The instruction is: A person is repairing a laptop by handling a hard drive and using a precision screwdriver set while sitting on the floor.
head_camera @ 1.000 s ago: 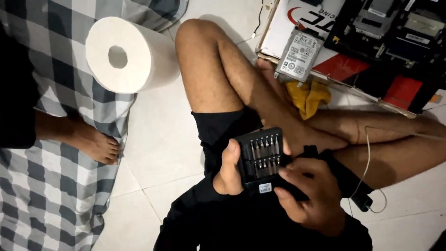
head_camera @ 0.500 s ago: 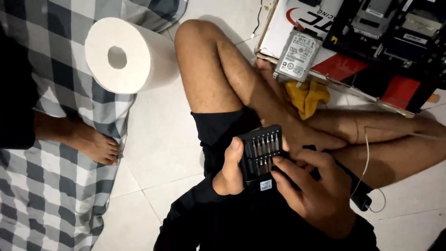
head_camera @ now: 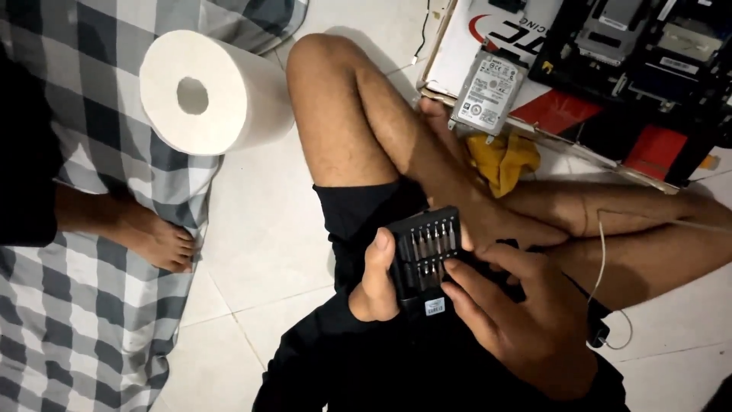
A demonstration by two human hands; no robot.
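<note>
I sit cross-legged on the floor with one black bit case (head_camera: 427, 255) in my lap, near the middle of the scene. My left hand (head_camera: 375, 282) clasps its left edge, the thumb lying up along the side. My right hand (head_camera: 526, 324) comes in from the right with the fingers (head_camera: 465, 286) bent over the lower row of the case; I cannot tell whether they pinch a bit or only touch it. The case holds two rows of metal screwdriver bits: I count about six in the upper row, and the lower row is partly hidden by my fingers.

To the far left lies one white paper roll (head_camera: 210, 91) on its side, its hollow core facing me, resting on the edge of one grey and white checked cloth (head_camera: 84, 328) that covers the left of the scene. One bare foot (head_camera: 149, 236) of another person stands on that cloth. At the far right, one silver hard drive (head_camera: 488, 91) lies on a white and red cardboard box (head_camera: 564, 114), beside one opened black device (head_camera: 648, 61). One yellow cloth (head_camera: 503, 160) lies crumpled just near the box, touching my shin. One thin white cable (head_camera: 602, 259) crosses my right leg.

The floor (head_camera: 259, 229) is pale tile with thin joints, dimly lit.
</note>
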